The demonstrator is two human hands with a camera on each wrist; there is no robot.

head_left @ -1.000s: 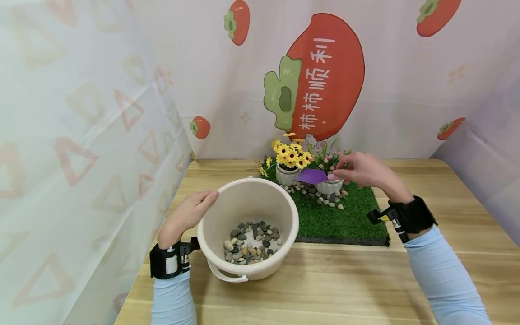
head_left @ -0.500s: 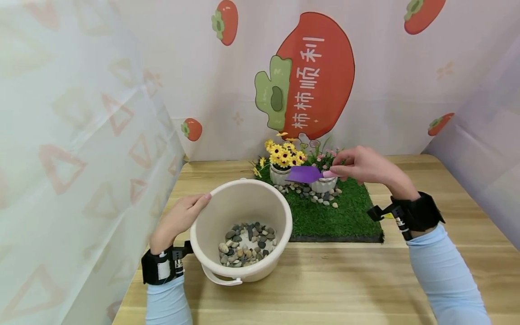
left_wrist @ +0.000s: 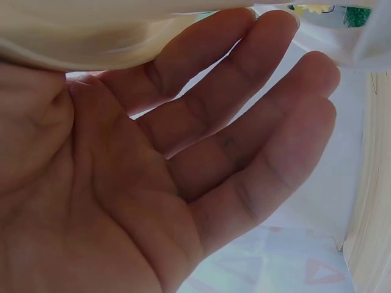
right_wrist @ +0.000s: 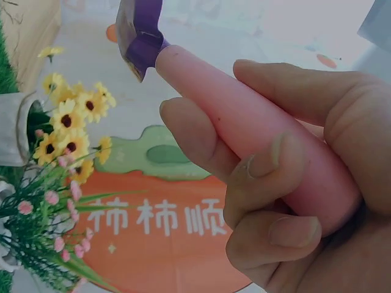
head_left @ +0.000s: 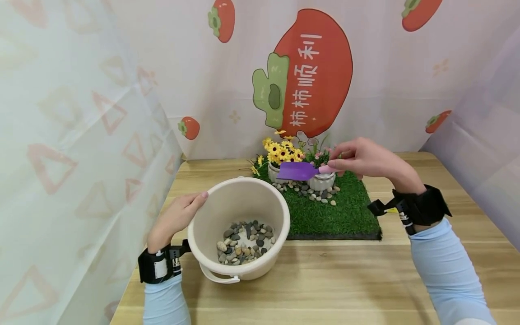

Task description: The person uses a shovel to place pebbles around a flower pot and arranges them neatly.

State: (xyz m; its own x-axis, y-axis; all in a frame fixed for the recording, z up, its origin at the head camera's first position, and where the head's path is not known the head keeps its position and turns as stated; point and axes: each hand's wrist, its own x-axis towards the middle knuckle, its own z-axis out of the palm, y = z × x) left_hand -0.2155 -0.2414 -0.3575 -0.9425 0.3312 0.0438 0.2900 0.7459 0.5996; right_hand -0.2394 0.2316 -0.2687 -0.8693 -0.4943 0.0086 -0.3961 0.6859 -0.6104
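My left hand (head_left: 178, 216) holds the rim of a cream bucket (head_left: 286, 216), thumb over the edge. In the left wrist view its fingers (left_wrist: 263, 165) extend loosely along the outside below the rim. Grey and tan pebbles (head_left: 239, 255) lie on the bucket's bottom. My right hand (head_left: 363, 158) grips a small garden trowel (head_left: 298, 171) by its pink handle (right_wrist: 256, 128); the fingers wrap round it in the right wrist view. The trowel's purple blade points left, above and in front of two white flower pots (head_left: 322, 182).
Yellow flowers (head_left: 281, 151) and pink flowers (right_wrist: 52, 198) grow from the pots on an artificial grass mat (head_left: 337, 221). More pebbles (head_left: 321, 196) lie round the pots. A printed cloth (head_left: 219, 90) backs the wooden table (head_left: 325, 280).
My right hand has lifted the trowel slightly, and its blade has turned to show more of its face. The left hand stays on the bucket rim. The head view has shifted a little.
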